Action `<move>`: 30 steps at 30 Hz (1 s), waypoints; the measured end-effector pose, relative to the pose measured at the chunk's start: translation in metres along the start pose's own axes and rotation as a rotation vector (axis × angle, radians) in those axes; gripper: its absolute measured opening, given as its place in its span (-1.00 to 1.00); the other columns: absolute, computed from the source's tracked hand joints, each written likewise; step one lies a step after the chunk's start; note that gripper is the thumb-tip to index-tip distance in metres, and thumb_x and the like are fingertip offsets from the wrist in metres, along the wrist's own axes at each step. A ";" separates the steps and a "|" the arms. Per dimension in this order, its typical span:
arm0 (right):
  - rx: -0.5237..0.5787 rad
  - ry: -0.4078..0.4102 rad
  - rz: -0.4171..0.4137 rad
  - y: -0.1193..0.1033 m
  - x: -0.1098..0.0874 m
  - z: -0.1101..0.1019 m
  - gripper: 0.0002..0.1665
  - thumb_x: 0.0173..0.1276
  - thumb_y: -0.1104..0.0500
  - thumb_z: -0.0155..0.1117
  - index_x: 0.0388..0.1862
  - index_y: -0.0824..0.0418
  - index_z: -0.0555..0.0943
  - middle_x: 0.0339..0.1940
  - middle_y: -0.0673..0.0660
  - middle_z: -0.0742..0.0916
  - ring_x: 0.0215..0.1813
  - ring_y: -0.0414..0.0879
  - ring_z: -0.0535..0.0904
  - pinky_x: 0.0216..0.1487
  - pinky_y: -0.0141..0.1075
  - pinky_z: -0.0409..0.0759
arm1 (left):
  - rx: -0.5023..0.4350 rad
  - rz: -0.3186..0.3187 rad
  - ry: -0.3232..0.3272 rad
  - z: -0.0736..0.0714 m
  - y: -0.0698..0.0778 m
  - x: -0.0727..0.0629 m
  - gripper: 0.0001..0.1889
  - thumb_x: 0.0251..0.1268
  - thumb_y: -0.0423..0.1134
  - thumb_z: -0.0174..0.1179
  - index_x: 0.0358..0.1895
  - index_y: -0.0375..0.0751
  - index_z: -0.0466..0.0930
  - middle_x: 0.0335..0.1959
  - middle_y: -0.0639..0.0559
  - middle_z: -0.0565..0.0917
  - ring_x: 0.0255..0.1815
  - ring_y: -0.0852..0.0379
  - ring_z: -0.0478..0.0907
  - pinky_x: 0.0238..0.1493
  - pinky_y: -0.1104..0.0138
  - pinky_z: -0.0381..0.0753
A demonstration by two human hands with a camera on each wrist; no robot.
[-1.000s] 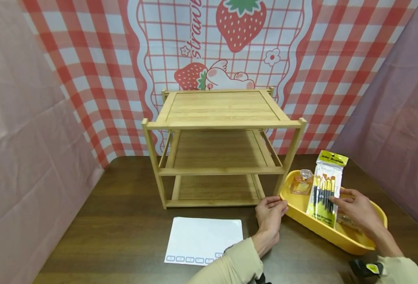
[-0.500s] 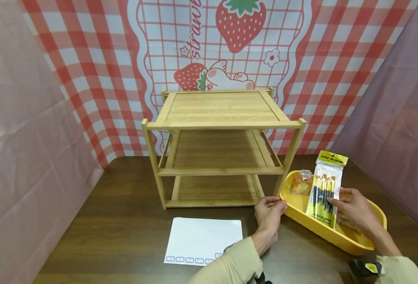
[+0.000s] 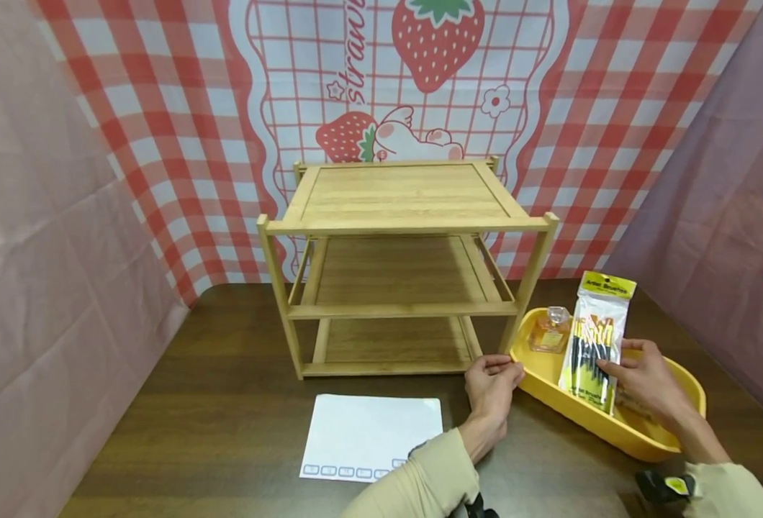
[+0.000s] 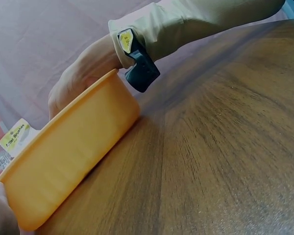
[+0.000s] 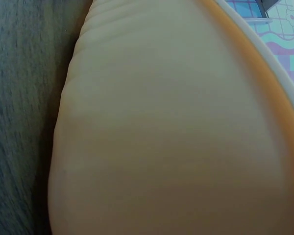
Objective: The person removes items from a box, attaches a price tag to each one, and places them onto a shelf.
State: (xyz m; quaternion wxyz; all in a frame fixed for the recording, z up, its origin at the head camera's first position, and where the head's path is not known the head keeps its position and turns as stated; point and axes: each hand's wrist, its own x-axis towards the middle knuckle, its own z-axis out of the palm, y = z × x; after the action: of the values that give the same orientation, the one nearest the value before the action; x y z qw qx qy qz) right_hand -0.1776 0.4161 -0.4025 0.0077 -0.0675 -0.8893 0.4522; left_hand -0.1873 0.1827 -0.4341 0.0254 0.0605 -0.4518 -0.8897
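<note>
On the table's right side stands a yellow plastic basket (image 3: 589,417), whose outer wall (image 5: 161,117) fills most of the right wrist view. My left hand (image 3: 490,388) pinches the basket's near-left rim between thumb and fingers. My right hand (image 3: 656,388) reaches inside and holds a clear pack of artist brushes (image 3: 592,352) by its right edge, thumb on the front. The pack leans upright, its yellow header (image 4: 15,136) above the rim. Beside it in the basket sits a perfume bottle (image 3: 548,334) with amber liquid. Another clear item lies partly hidden under my right hand.
A three-tier wooden rack (image 3: 407,223) stands at the centre back, its right front leg close to the basket. In front of it a white sheet (image 3: 371,435) with blue printed boxes lies on the dark wooden table (image 3: 213,432). Checked cloth (image 3: 181,144) hangs behind.
</note>
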 end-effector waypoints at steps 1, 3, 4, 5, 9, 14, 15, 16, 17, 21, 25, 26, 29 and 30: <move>-0.003 0.001 0.000 0.000 0.000 0.000 -0.20 0.66 0.18 0.08 0.37 0.76 -0.10 0.13 0.77 0.49 -0.13 -0.04 0.69 -0.28 -0.25 0.74 | 0.001 -0.001 0.000 0.000 0.000 0.000 -0.79 -0.02 -0.69 0.30 -0.29 -0.45 0.61 -0.45 -0.08 0.59 -0.47 0.15 0.59 -0.26 0.30 0.76; 0.003 0.002 -0.006 -0.001 0.000 0.001 -0.20 0.65 0.19 0.07 0.37 0.76 -0.10 0.12 0.77 0.50 -0.16 -0.08 0.69 -0.29 -0.24 0.74 | 0.004 -0.001 -0.001 0.000 0.000 0.001 -0.79 -0.01 -0.69 0.30 -0.29 -0.45 0.61 -0.46 -0.08 0.59 -0.48 0.16 0.59 -0.26 0.30 0.76; 0.007 0.003 -0.009 -0.001 0.000 0.001 -0.21 0.65 0.20 0.07 0.37 0.76 -0.10 0.11 0.77 0.51 -0.18 -0.10 0.69 -0.30 -0.23 0.75 | 0.005 0.000 -0.002 0.000 0.000 0.001 -0.80 -0.01 -0.68 0.30 -0.29 -0.45 0.61 -0.46 -0.07 0.59 -0.48 0.16 0.58 -0.26 0.30 0.76; 0.010 0.004 -0.011 -0.001 0.000 0.001 -0.21 0.65 0.20 0.07 0.37 0.76 -0.10 0.11 0.76 0.52 -0.19 -0.13 0.69 -0.30 -0.23 0.75 | 0.005 0.001 -0.004 0.000 0.000 0.001 -0.80 -0.01 -0.68 0.30 -0.29 -0.45 0.61 -0.46 -0.07 0.58 -0.48 0.16 0.58 -0.26 0.30 0.76; 0.017 0.011 -0.012 -0.002 -0.002 0.002 -0.23 0.66 0.21 0.06 0.36 0.73 -0.12 0.10 0.77 0.52 -0.23 -0.16 0.68 -0.32 -0.22 0.75 | 0.009 0.000 -0.009 0.000 0.001 0.001 -0.80 0.00 -0.68 0.30 -0.29 -0.45 0.60 -0.47 -0.06 0.57 -0.49 0.16 0.58 -0.27 0.31 0.76; 0.034 0.029 -0.021 -0.001 -0.004 0.003 -0.26 0.66 0.23 0.04 0.37 0.67 -0.15 0.14 0.80 0.48 -0.24 -0.18 0.68 -0.32 -0.20 0.75 | 0.008 -0.003 -0.007 0.000 0.001 0.001 -0.80 -0.01 -0.69 0.30 -0.29 -0.45 0.60 -0.47 -0.06 0.58 -0.49 0.16 0.58 -0.27 0.31 0.76; 0.038 0.035 -0.029 -0.001 -0.004 0.004 -0.27 0.66 0.24 0.04 0.37 0.66 -0.15 0.14 0.80 0.48 -0.24 -0.19 0.68 -0.32 -0.20 0.75 | 0.008 -0.003 -0.006 -0.001 0.001 0.001 -0.80 -0.01 -0.69 0.30 -0.29 -0.44 0.60 -0.47 -0.06 0.58 -0.49 0.16 0.58 -0.27 0.31 0.76; 0.040 0.040 -0.036 0.000 -0.005 0.004 -0.27 0.66 0.24 0.04 0.36 0.66 -0.14 0.14 0.80 0.48 -0.25 -0.21 0.68 -0.32 -0.20 0.75 | 0.009 -0.003 -0.005 -0.001 0.001 0.001 -0.79 -0.01 -0.69 0.30 -0.29 -0.44 0.61 -0.48 -0.06 0.58 -0.49 0.16 0.59 -0.27 0.31 0.76; 0.040 0.047 -0.045 0.000 -0.005 0.005 -0.28 0.65 0.25 0.04 0.36 0.66 -0.14 0.13 0.79 0.49 -0.25 -0.23 0.67 -0.32 -0.21 0.75 | 0.009 -0.004 -0.004 -0.001 0.001 0.001 -0.79 -0.02 -0.69 0.30 -0.30 -0.44 0.61 -0.48 -0.07 0.58 -0.50 0.16 0.59 -0.27 0.31 0.76; 0.057 0.062 -0.081 0.001 -0.006 0.007 -0.34 0.64 0.30 0.05 0.33 0.64 -0.11 0.08 0.77 0.55 -0.29 -0.25 0.68 -0.34 -0.22 0.75 | 0.011 -0.007 0.000 -0.001 0.002 0.001 -0.79 -0.02 -0.69 0.29 -0.30 -0.44 0.61 -0.48 -0.07 0.58 -0.50 0.16 0.59 -0.27 0.30 0.77; 0.053 0.082 -0.099 0.000 -0.006 0.008 -0.36 0.64 0.31 0.05 0.31 0.61 -0.10 0.08 0.78 0.54 -0.29 -0.29 0.67 -0.34 -0.26 0.74 | 0.011 -0.008 0.000 -0.001 0.002 0.001 -0.80 -0.01 -0.70 0.30 -0.30 -0.45 0.60 -0.48 -0.07 0.58 -0.50 0.16 0.59 -0.27 0.30 0.77; 0.049 0.087 -0.101 0.000 -0.007 0.008 -0.36 0.64 0.30 0.05 0.31 0.61 -0.10 0.10 0.79 0.53 -0.29 -0.30 0.66 -0.34 -0.27 0.73 | 0.011 -0.007 -0.001 -0.001 0.002 0.001 -0.80 -0.01 -0.70 0.30 -0.30 -0.45 0.60 -0.48 -0.07 0.58 -0.50 0.16 0.59 -0.27 0.30 0.77; 0.037 0.103 -0.102 -0.001 -0.007 0.008 -0.34 0.64 0.28 0.05 0.33 0.61 -0.11 0.16 0.82 0.46 -0.28 -0.37 0.63 -0.32 -0.31 0.72 | 0.010 -0.006 -0.002 -0.001 0.002 0.000 -0.80 -0.01 -0.70 0.30 -0.30 -0.45 0.60 -0.48 -0.07 0.58 -0.50 0.17 0.59 -0.27 0.31 0.76; 0.035 0.107 -0.100 -0.001 -0.007 0.008 -0.33 0.64 0.28 0.06 0.33 0.61 -0.10 0.17 0.83 0.44 -0.28 -0.39 0.62 -0.32 -0.32 0.71 | 0.010 -0.004 -0.002 -0.001 0.002 0.000 -0.80 -0.01 -0.70 0.30 -0.30 -0.45 0.60 -0.48 -0.07 0.58 -0.51 0.17 0.58 -0.27 0.31 0.76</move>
State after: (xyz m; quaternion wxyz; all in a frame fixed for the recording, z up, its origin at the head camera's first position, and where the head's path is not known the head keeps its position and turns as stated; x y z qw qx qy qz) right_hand -0.1715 0.4082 -0.4059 0.0791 -0.0470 -0.8819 0.4623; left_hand -0.1877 0.1808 -0.4325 0.0228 0.0607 -0.4560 -0.8876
